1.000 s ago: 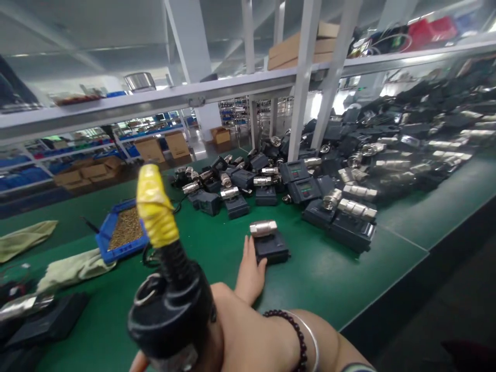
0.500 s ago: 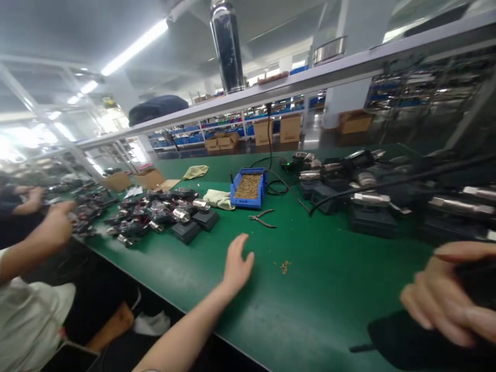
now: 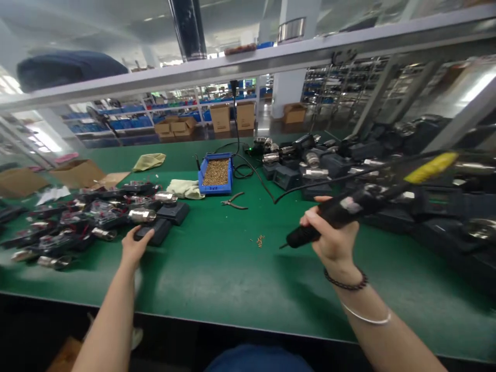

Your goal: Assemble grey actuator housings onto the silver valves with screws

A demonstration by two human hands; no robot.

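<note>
Bench (image 3: 232, 274) — left hand (image 3: 134, 247) reached black unit (image 3: 155, 230), right hand (image 3: 330, 241) raised screwdriver (image 3: 351, 205).

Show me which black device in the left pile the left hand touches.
The flat black box-shaped device at the pile's near right edge; the left hand rests on it, the others lie untouched.

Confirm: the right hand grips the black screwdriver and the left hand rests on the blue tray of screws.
Not quite. The head view shows the left hand on a black device at the edge of the left pile; the blue tray sits apart, farther back. The right hand does grip the screwdriver.
</note>
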